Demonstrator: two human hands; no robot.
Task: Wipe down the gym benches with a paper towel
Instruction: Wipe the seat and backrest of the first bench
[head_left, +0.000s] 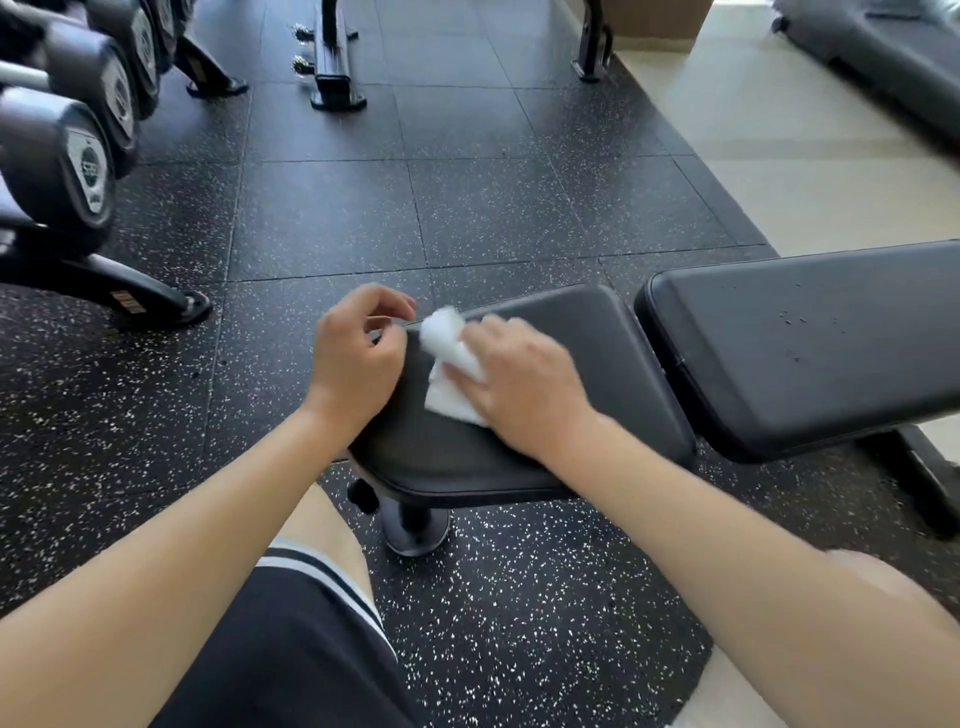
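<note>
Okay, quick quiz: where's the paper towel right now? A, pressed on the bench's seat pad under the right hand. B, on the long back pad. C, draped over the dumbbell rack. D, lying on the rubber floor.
A: the right hand presses the paper towel flat on the seat pad.

One view only, head-worn and wide-angle, tipped forward and steeply down over the person's own forearms. It sits close above the bench seat pad, with the speckled floor stretching ahead and edges bowed outward.
</note>
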